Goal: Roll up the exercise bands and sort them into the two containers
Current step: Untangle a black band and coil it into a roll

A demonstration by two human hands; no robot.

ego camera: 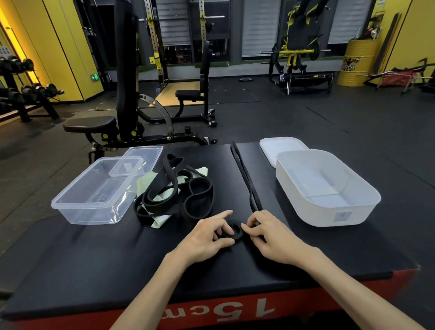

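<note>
Near the front edge of the surface, both hands meet on one black exercise band. The left hand has a narrow grip, its middle fingers and thumb curled round the small coil formed at the band's near end, while its index finger points forward over the coil. The right hand sits just beside it, its grip closed too, thumb and forefinger pinching the band where it leaves the coil. From there the unrolled length of the band lies flat and nearly straight, running away from the person to the far edge of the surface, a black padded top with a red side marked "15cm". To the left of that length lies a tangled pile of black bands, with pale green bands showing under and between them. Further left, touching the pile, stands a clear plastic container with nothing visible in it, and its clear lid leans against its far end. On the right, apart from the band, stands a white container, also with nothing visible inside, with a white lid lying flat behind it. Beyond the surface, on the dark gym floor, are an adjustable bench, a dumbbell rack and a yellow drum.
</note>
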